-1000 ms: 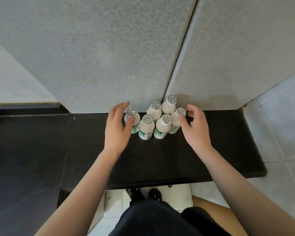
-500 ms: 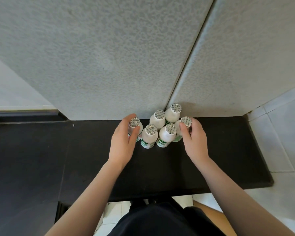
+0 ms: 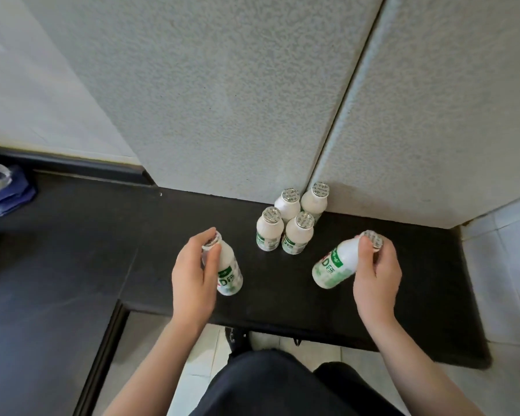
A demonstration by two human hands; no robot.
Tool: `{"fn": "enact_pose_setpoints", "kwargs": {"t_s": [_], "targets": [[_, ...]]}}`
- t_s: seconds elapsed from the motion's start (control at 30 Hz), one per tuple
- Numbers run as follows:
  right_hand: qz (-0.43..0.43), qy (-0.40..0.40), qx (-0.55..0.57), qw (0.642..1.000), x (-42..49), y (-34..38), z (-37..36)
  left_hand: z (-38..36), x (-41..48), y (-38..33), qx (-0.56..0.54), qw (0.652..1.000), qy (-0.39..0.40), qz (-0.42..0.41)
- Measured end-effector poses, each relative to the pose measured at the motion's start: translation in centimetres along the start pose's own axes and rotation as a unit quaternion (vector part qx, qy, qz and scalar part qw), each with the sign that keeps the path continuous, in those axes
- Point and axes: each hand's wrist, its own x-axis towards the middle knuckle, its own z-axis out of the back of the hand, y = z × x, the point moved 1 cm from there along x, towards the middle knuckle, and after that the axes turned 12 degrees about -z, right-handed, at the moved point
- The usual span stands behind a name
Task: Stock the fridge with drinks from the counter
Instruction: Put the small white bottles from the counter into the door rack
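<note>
My left hand (image 3: 192, 274) grips a small white drink bottle (image 3: 228, 273) with a green label by its neck, lifted off the black counter (image 3: 276, 298) and tilted. My right hand (image 3: 376, 274) grips a second white bottle (image 3: 338, 262) near its foil cap, tilted to the left above the counter. Several more white bottles (image 3: 291, 225) with silver foil caps stand upright in a tight cluster against the grey wall panels, between and beyond both hands.
Textured grey panels (image 3: 252, 100) rise right behind the bottles, with a vertical seam. A blue bag (image 3: 3, 193) lies on the counter at far left. White tiles (image 3: 505, 265) lie to the right. The counter's front edge runs just below my hands.
Both hands closed round the outer bottles of the cluster, lifted them and drew them back and apart toward me. The other bottles stayed put.
</note>
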Motion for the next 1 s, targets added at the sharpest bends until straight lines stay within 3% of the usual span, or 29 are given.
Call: {"fn": "enact_pose_setpoints", "kwargs": {"t_s": [0.17, 0.43, 0.57, 0.73, 0.8, 1.0], "targets": [[0.054, 0.142, 0.014, 0.988, -2.5, 0.6, -0.1, 1.4, -5.6, -0.8, -0.015, 0.996, -0.065, 0.062], [0.064, 0.385, -0.003, 0.921, -8.6, -0.6, -4.4, 5.0, -17.8, -2.1, -0.022, 0.961, -0.214, 0.173], [0.067, 0.499, -0.034, 0.863, -14.2, -1.8, -6.3, 7.2, -26.2, -2.6, 0.001, 0.921, -0.294, 0.257], [0.109, 0.627, -0.111, 0.763, -21.3, -3.0, -7.5, 9.0, -35.5, -3.7, 0.003, 0.856, -0.389, 0.342], [0.131, 0.653, -0.134, 0.734, -24.2, -3.1, -7.8, 9.4, -38.6, -4.2, 0.002, 0.831, -0.427, 0.358], [0.175, 0.684, -0.168, 0.688, -33.8, -4.4, -7.4, 11.0, -46.5, -4.8, -0.013, 0.772, -0.511, 0.378]]}}
